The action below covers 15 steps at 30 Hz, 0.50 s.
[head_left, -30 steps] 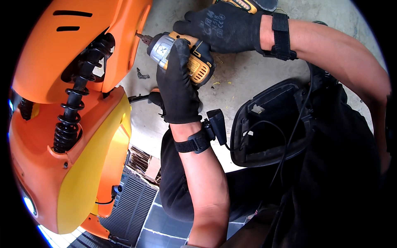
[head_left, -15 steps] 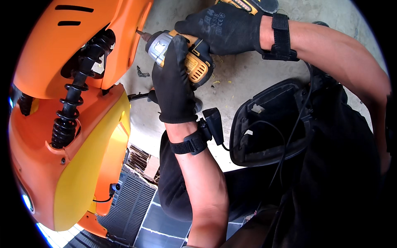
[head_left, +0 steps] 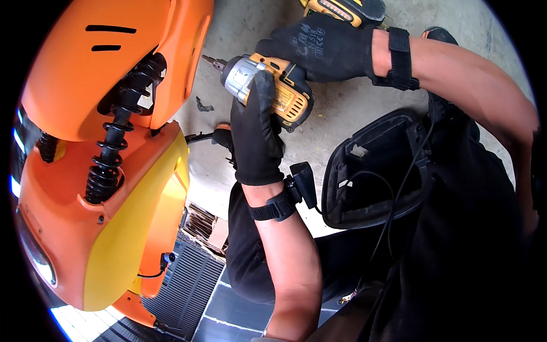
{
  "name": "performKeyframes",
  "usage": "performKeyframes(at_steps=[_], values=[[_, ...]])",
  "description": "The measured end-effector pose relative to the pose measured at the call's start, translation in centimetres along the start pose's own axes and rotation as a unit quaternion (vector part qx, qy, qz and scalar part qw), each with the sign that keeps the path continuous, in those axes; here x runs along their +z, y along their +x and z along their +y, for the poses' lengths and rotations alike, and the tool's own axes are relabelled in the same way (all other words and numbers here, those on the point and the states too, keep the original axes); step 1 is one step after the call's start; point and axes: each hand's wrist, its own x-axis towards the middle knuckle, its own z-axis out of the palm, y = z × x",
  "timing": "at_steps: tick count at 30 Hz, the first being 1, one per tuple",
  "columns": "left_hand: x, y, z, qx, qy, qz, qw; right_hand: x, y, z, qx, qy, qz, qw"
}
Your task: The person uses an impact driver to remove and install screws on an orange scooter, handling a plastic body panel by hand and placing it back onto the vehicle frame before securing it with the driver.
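A yellow and black cordless impact driver (head_left: 292, 104) with a silver nose is in both my gloved hands. My right hand (head_left: 325, 50) is closed round its handle, and the yellow battery end (head_left: 336, 10) shows beyond that hand. Wrapped against the driver's body from the near side is my left hand (head_left: 257, 134), its thumb lying along the silver housing. The driver's bit (head_left: 212, 61) points left, its tip close beside the edge of an orange body panel (head_left: 191, 62). Whether tip and panel touch, I cannot tell. The trigger is hidden.
An orange and yellow vehicle body (head_left: 62, 211) with a black coil-spring shock absorber (head_left: 111, 148) fills the left side. A black hollow plastic shell (head_left: 330, 188) lies by my legs, with a cable across it. Below are a ribbed grey mat (head_left: 182, 285) and cardboard pieces (head_left: 216, 233).
The driver and both hands have shifted right and slightly down in view; the bit tip has come away from its earlier spot on the panel edge. The vehicle also appears slightly shifted right.
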Motion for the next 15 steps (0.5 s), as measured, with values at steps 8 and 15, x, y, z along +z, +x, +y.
performKeyframes(at_steps=[8,15], values=[[-2.3,-0.4,4.1,0.088,0.087,0.119,0.985,-0.8,-2.1,0.4,0.016,0.022,0.040,0.999],[-5.5,1.2,3.8,0.229,0.100,0.255,0.934,-3.1,-3.7,4.7,-0.089,0.169,0.147,0.971]])
